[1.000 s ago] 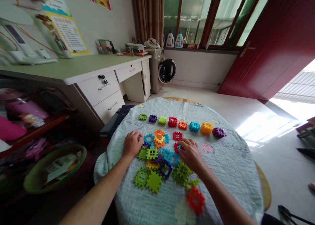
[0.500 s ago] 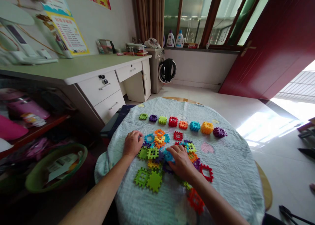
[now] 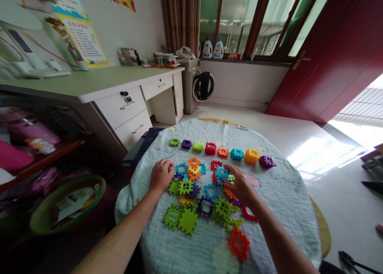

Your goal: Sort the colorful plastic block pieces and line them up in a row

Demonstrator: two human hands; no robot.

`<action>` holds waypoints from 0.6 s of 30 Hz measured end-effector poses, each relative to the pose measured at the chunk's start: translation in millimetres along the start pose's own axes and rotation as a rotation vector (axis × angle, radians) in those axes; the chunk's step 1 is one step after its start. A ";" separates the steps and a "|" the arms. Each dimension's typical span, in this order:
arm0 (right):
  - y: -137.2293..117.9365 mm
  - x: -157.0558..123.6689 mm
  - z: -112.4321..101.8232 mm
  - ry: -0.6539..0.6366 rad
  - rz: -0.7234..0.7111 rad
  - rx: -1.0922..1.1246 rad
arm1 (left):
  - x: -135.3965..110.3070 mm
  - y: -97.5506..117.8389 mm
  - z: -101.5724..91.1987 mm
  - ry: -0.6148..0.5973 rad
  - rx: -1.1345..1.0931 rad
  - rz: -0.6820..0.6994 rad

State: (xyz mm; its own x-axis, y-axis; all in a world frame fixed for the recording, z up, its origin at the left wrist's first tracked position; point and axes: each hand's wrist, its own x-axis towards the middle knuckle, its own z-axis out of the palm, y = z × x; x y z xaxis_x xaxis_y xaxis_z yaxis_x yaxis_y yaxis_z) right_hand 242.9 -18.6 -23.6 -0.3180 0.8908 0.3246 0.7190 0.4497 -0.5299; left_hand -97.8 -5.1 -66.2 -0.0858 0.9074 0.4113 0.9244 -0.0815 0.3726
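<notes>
My right hand (image 3: 241,184) pinches a blue interlocking tile (image 3: 221,175) above the right part of the loose pile, beside a red tile (image 3: 216,165). The left hand (image 3: 161,175) rests on the cloth at the pile's left edge, its fingers loosely bent with nothing visible in them. Near it lie a green window tile (image 3: 186,186) and a blue ring-shaped tile (image 3: 181,169). Between the hands sit a blue frame tile (image 3: 212,191), a dark purple frame tile (image 3: 206,206) and several green tiles (image 3: 223,209). My right hand partly covers the orange and purple pieces beneath it.
Along the far side of the cloth-covered round table (image 3: 269,226) runs a row of coloured stacks or cubes, including a yellow one (image 3: 251,156). An orange-red tile (image 3: 239,244) lies near the front. A desk (image 3: 119,76) and green basket (image 3: 101,190) stand left.
My right hand has moved right and slightly away from me, carrying the blue tile off the middle of the pile. Green and frame tiles there are now uncovered. My left hand stays put.
</notes>
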 end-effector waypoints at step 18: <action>13.0 -4.2 -0.2 -0.166 -0.010 -0.081 | 0.4 0.0 0.3 -0.003 0.010 -0.011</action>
State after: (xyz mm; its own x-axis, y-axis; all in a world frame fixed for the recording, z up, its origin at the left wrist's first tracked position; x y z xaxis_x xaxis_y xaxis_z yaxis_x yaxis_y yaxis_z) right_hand 253.8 -16.4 -31.7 -0.4186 0.8876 0.1921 0.7605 0.4582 -0.4601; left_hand -97.8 -4.6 -66.3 -0.0947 0.9095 0.4047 0.9273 -0.0673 0.3683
